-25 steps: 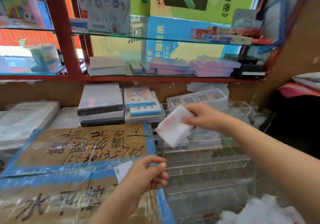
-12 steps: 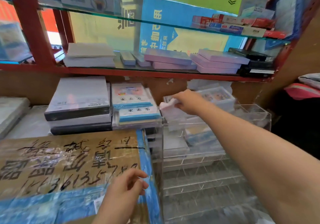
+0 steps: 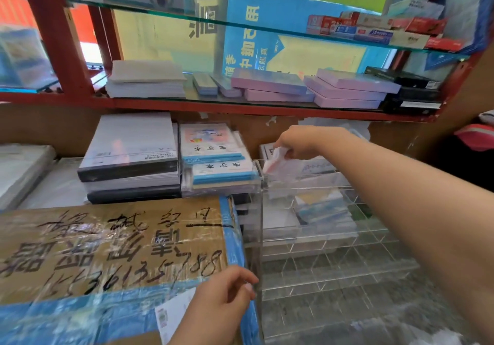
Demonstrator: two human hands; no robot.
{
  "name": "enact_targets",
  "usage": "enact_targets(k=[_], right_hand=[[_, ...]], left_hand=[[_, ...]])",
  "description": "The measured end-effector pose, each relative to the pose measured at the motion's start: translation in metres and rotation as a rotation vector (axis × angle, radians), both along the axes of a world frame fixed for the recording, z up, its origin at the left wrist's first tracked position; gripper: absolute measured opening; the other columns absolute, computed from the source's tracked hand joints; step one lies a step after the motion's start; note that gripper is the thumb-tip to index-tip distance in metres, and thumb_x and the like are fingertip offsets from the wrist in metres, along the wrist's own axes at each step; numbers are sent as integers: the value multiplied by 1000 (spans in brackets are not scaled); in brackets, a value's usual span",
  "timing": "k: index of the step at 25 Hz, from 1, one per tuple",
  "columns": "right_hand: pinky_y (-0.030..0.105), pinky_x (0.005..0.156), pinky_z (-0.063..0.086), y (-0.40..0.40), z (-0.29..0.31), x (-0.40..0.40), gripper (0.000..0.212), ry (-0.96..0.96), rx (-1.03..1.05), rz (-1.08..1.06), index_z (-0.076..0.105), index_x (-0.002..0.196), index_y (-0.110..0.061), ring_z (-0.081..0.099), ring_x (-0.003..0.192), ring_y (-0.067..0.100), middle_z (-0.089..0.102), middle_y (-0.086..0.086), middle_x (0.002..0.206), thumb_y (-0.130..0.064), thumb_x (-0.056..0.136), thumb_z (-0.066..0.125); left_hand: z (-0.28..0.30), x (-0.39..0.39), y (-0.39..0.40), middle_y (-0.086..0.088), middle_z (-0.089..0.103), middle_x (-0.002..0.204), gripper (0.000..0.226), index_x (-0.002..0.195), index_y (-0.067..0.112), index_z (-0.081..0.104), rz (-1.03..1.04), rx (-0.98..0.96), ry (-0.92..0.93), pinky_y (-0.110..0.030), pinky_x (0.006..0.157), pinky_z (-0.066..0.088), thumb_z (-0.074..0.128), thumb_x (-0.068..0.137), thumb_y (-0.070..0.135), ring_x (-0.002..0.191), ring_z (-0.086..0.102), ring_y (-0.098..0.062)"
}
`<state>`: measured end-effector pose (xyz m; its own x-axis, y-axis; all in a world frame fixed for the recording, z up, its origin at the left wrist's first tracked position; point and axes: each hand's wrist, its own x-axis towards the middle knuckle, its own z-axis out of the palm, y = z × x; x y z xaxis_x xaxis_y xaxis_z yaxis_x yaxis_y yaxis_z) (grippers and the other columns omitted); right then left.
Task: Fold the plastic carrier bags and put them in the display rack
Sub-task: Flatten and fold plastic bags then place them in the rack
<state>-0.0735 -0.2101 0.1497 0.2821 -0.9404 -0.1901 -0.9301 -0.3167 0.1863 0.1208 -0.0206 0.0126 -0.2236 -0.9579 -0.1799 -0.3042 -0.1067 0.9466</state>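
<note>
My right hand (image 3: 299, 141) reaches to the far top row of the clear acrylic display rack (image 3: 328, 261) and pinches a folded white carrier bag with red print (image 3: 276, 161), whose lower part sits inside the back left compartment. Other folded bags (image 3: 320, 208) lie in the compartments just in front of it. My left hand (image 3: 227, 299) hovers low near the rack's left wall, fingers loosely curled, holding nothing.
A taped cardboard box with black handwriting (image 3: 112, 251) fills the left foreground. Stacks of paper pads (image 3: 131, 157) and exercise books (image 3: 213, 157) sit behind it. A red-framed glass shelf (image 3: 240, 109) with purple boxes hangs above the rack.
My right hand carried the folded bag from mid-air above the rack forward and down into the rack's back left compartment. My left hand stayed low by the box.
</note>
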Motion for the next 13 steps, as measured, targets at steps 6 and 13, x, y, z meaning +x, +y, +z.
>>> enact_targets(k=[6, 13], right_hand=[[30, 84, 43, 0, -19, 9, 21, -61, 131, 20, 62, 112, -17, 55, 100, 20, 59, 1, 105, -16, 92, 54], [30, 86, 41, -6, -39, 5, 14, -249, 248, -91, 59, 96, -21, 53, 99, 16, 57, 0, 103, -23, 93, 45]], left_hand=[[-6, -1, -4, 16, 69, 75, 25, 80, 34, 62, -83, -29, -62, -25, 84, 51, 55, 91, 12, 82, 65, -11], [-4, -5, -3, 26, 65, 80, 21, 86, 28, 62, -129, -34, -89, -21, 85, 50, 51, 94, 12, 80, 63, -2]])
